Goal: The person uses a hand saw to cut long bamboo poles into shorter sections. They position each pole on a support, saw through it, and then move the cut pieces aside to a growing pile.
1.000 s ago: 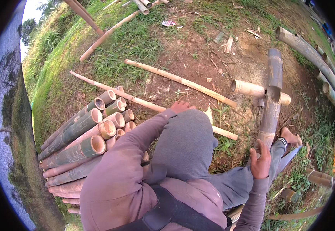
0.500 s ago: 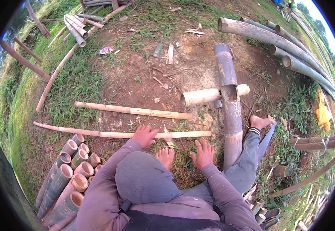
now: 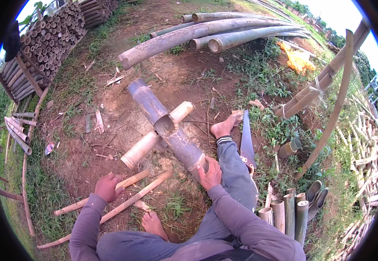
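My right hand [image 3: 210, 174] is closed round the near end of a thick dark bamboo pole [image 3: 182, 147] lying on the ground. A notch is cut in that pole's upper side. A paler, thinner bamboo piece [image 3: 140, 150] crosses it at the notch. My left hand [image 3: 107, 187] is over a split bamboo strip [image 3: 132, 179], thumb apart from the fingers and nothing held; whether it touches the strip I cannot tell. A second, longer strip [image 3: 143, 190] lies nearer me. Beside my right foot, a handsaw [image 3: 247, 141] rests on the ground.
Long bamboo poles [image 3: 176, 40] lie at the far side. Short cut bamboo pieces [image 3: 289, 213] stand upright at right, near a pair of shoes [image 3: 317, 195]. A tied bamboo rail [image 3: 304, 96] rises on the right. Stacked bamboo [image 3: 52, 37] fills the far left.
The view has turned to the right. My right hand has gone from open above the ground to the dark pole's near end. My left hand stays by the strips.
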Available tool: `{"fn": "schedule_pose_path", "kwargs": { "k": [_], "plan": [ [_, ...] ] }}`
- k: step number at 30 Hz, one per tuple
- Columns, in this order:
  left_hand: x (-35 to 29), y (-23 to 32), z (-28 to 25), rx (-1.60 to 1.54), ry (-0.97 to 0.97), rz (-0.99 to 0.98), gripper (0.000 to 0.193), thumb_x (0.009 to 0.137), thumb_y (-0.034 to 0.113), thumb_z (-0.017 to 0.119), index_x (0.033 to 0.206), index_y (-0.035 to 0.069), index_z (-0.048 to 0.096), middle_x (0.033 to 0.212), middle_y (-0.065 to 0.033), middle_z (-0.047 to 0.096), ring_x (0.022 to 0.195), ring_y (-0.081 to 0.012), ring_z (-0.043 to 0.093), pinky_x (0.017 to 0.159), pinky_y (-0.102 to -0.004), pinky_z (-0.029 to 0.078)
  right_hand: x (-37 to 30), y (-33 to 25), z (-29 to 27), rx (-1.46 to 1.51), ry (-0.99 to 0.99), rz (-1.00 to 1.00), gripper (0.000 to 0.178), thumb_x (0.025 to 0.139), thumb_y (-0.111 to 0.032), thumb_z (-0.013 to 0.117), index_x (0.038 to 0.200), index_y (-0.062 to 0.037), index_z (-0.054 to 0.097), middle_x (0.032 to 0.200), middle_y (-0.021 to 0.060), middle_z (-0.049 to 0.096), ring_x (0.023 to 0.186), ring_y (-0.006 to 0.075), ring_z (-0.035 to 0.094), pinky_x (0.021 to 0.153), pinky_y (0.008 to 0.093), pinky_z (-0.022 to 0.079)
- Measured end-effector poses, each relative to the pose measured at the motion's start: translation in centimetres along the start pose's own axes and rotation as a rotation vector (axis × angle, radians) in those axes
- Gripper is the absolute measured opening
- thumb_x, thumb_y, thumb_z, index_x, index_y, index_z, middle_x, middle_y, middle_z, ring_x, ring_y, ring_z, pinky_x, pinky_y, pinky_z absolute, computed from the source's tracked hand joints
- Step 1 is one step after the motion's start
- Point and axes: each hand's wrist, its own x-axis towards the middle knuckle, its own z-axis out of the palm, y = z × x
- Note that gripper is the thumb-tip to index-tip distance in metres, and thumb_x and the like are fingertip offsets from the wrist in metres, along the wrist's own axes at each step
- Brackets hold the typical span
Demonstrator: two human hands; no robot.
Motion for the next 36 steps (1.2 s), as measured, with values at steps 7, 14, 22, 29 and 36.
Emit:
{"fn": "schedule_pose_path", "kwargs": {
  "k": [7, 14, 22, 29, 36],
  "plan": [
    [6.5, 1.7, -1.9, 0.117, 0.051, 0.148, 0.056, 0.087, 0.036, 0.084, 0.136, 0.015, 0.068, 0.122, -0.0125, 0.070, 0.116, -0.0356, 0.067, 0.104, -0.0485, 0.051, -0.2, -0.3, 0.3, -0.093, 0.001, 0.020, 0.068, 0.091, -0.040, 0.078, 0.146, -0.0074, 0.057, 0.143, 0.0173, 0.061, 0.137, 0.0371, 0.054, 0.116, 0.0541, 0.040],
    [10.6, 1.8, -1.7, 0.056, 0.207, 0.135, 0.064, 0.088, 0.035, 0.084, 0.144, 0.015, 0.060, 0.133, -0.0147, 0.065, 0.123, -0.0370, 0.062, 0.107, -0.0502, 0.049, -0.1, -0.5, 0.0, -0.077, 0.008, 0.020, 0.067, 0.091, -0.040, 0.077, 0.146, -0.0075, 0.056, 0.143, 0.0174, 0.059, 0.137, 0.0379, 0.054, 0.116, 0.0549, 0.039],
    [14.1, 0.4, -0.8, -0.117, 0.200, -0.047, 0.070, 0.096, 0.041, 0.076, 0.153, 0.010, 0.052, 0.139, -0.0247, 0.061, 0.131, -0.0450, 0.057, 0.114, -0.0527, 0.045, 4.1, -0.5, -1.1, 0.181, -0.132, 0.257, 0.068, 0.094, -0.044, 0.077, 0.146, -0.0039, 0.057, 0.137, 0.0200, 0.065, 0.130, 0.0368, 0.061, 0.112, 0.0520, 0.046],
    [16.3, 1.3, 1.9, -0.423, 0.019, -0.071, 0.081, 0.096, 0.050, 0.075, 0.158, 0.008, 0.045, 0.150, -0.0292, 0.053, 0.136, -0.0472, 0.056, 0.115, -0.0547, 0.046, 28.8, 0.2, -1.1, 0.903, 0.026, 0.308, 0.061, 0.099, -0.037, 0.080, 0.141, 0.0001, 0.058, 0.119, 0.0068, 0.070, 0.101, 0.0163, 0.068, 0.083, 0.0296, 0.053],
    [17.7, 4.4, 1.6, -0.130, -0.169, -0.248, 0.107, 0.085, 0.054, 0.083, 0.166, 0.008, 0.030, 0.154, -0.0268, 0.050, 0.132, -0.0484, 0.060, 0.111, -0.0558, 0.049, 52.2, -3.5, -3.5, 1.146, 0.028, 0.378, 0.124, 0.091, -0.062, 0.082, 0.171, 0.0009, 0.011, 0.165, 0.0386, 0.032, 0.151, 0.0528, 0.042, 0.123, 0.0600, 0.040]
  ]
}}
